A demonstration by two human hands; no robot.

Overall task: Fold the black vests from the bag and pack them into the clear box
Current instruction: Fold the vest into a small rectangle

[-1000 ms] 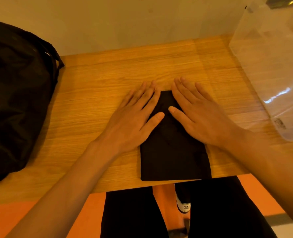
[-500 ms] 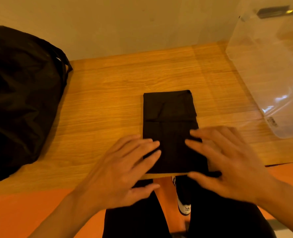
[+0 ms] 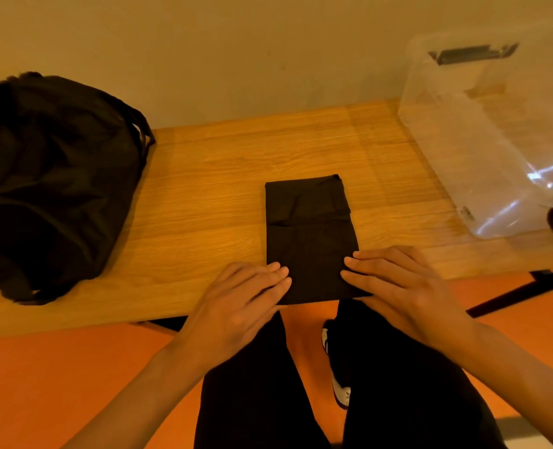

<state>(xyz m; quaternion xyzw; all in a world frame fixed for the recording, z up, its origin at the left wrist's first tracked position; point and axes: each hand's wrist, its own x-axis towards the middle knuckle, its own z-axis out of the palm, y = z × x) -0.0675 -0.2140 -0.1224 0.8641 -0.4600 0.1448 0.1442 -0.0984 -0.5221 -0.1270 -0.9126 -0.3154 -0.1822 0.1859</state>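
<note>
- A black vest (image 3: 310,241) lies folded into a narrow rectangle in the middle of the wooden surface (image 3: 204,196). Its long side runs away from the person and its near end reaches the front edge.
- A folded layer crosses the far third of the vest and leaves a ridge from side to side.
- The left hand (image 3: 236,306) lies palm down at the vest's near left corner. Its fingers (image 3: 278,273) are straight and close together, with the tips resting on the cloth.
- The right hand (image 3: 404,286) lies palm down at the near right corner. Its fingers (image 3: 359,264) are nearly straight and side by side, with the tips pressing on the cloth.
- Neither hand curls around the vest. Both thumbs are hidden, so I cannot tell where they sit.
- A black bag (image 3: 51,183) slumps on the left end of the surface, well apart from the vest, with its straps toward the wall.
- A clear box (image 3: 495,140) stands at the far right of the surface, apart from the vest. The wood grain shows through its walls, and a dark clip sits on its far rim.
- Below the surface are the person's dark trousers (image 3: 252,400), a black-and-white shoe (image 3: 339,390) and an orange floor (image 3: 58,384).
</note>
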